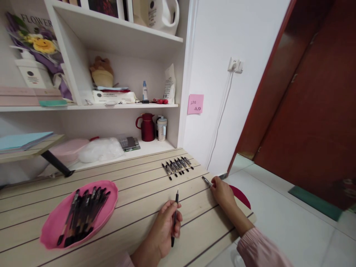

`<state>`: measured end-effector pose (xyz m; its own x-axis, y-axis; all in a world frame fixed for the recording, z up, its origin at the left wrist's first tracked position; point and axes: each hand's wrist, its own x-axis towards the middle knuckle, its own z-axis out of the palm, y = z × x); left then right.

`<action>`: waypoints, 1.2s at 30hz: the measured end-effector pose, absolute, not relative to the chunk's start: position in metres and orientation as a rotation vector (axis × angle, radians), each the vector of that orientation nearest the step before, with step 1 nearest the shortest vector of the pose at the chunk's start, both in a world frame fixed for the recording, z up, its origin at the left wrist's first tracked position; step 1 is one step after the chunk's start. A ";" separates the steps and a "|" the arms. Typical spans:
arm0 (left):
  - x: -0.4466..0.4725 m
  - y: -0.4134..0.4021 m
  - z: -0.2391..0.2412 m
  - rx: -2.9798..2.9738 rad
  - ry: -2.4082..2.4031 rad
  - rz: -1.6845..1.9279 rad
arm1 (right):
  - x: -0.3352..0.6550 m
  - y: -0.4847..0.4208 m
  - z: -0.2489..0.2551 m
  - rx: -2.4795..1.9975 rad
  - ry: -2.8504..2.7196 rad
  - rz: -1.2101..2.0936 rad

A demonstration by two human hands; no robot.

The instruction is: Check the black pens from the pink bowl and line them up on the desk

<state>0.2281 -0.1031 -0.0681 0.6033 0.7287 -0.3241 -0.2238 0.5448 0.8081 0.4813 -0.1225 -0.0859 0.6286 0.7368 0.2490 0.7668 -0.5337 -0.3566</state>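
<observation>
Head view: we see the left hand (167, 226) gripping a slim, bare-tipped pen (175, 218), the right hand (221, 191) pinching what looks like a cap (206, 181) near the right edge of the striped table (130, 207); a loose pinch could drop it over. Farther, slender pens (178, 166) form a row; left, a wavy-rimmed pink tray (116, 193) holds more.

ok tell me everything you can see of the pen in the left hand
The pen is slim and mostly black, with a narrow pale tip and no cap over it. It looks like plastic. It stands nearly upright in the picture, tip at the top, gripped by the left hand over the table. Its lower end sticks out below the fingers.
</observation>
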 end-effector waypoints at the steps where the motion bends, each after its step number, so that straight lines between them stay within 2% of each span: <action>1: 0.228 -0.103 -0.068 0.793 0.723 0.626 | 0.483 -0.123 -0.085 -2.412 -1.190 -0.099; 7: 0.229 -0.105 -0.070 0.548 0.572 0.733 | 0.459 -0.137 -0.077 -2.198 -1.087 -0.002; 12: 0.233 -0.103 -0.075 0.364 0.485 0.799 | 0.373 -0.156 -0.086 -1.611 -1.271 0.679; 14: 0.234 -0.103 -0.075 0.346 0.497 0.825 | 0.344 -0.160 -0.089 -1.538 -1.253 0.743; 20: 0.231 -0.103 -0.072 0.396 0.460 0.842 | 0.342 -0.157 -0.082 -1.709 -1.324 0.516; 28: 0.226 -0.101 -0.075 0.500 0.514 0.710 | 0.428 -0.147 -0.069 -2.444 -1.318 -0.104; 36: 0.227 -0.102 -0.077 0.556 0.499 0.714 | 0.449 -0.134 -0.086 -2.558 -1.427 -0.191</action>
